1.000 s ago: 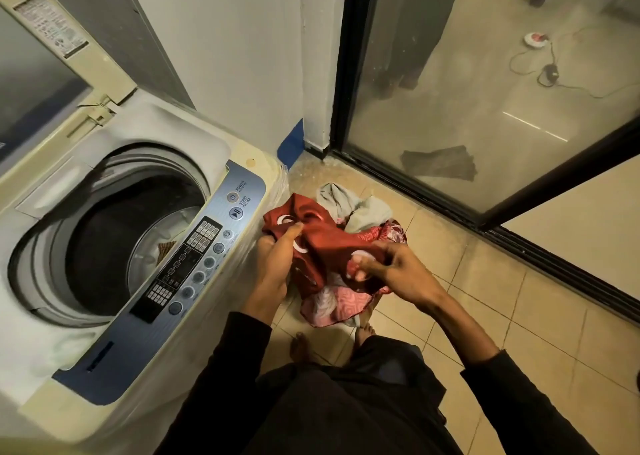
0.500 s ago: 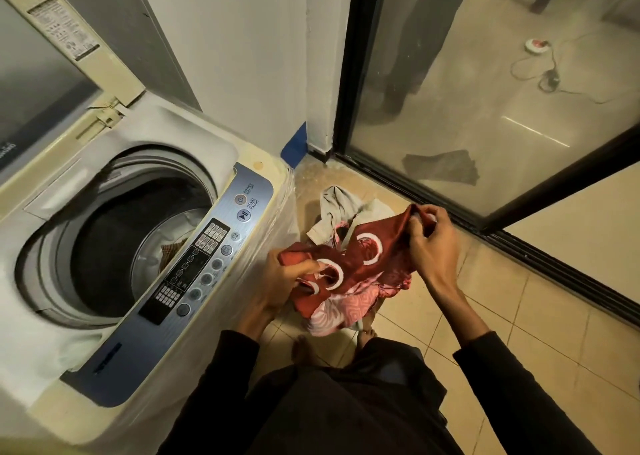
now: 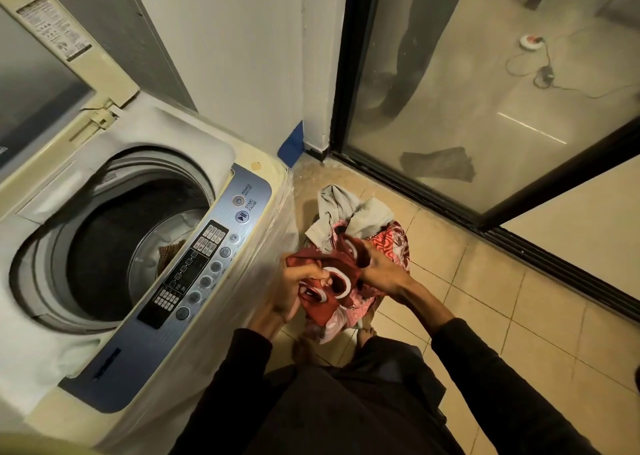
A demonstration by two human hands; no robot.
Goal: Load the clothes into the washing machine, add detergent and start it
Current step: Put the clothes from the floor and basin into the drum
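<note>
Both hands are in on the same piece now: the left hand [image 3: 294, 290] has its fingers [image 3: 320, 274] curled into a bunch of the red garment [image 3: 332, 281], and the right hand [image 3: 382, 271] clutches the other end of it, fingers buried in the cloth. The garment is gathered between them, its length running roughly from one hand across to the other, low in front of the person's body. Just beyond the fingers, on the floor [image 3: 485, 298], the pile of clothes [image 3: 349, 219] waits, grey and pink pieces heaped together. Here's what counts: the washing machine [image 3: 249, 246] stands off to the left of the fingers, drum [image 3: 114, 246] open, lid up, some patterned cloth already showing inside. The left hand is the nearer one, right beside the control panel [image 3: 204, 264]. So the carry looks like a lift up and leftward over that panel, into the opening.
</note>
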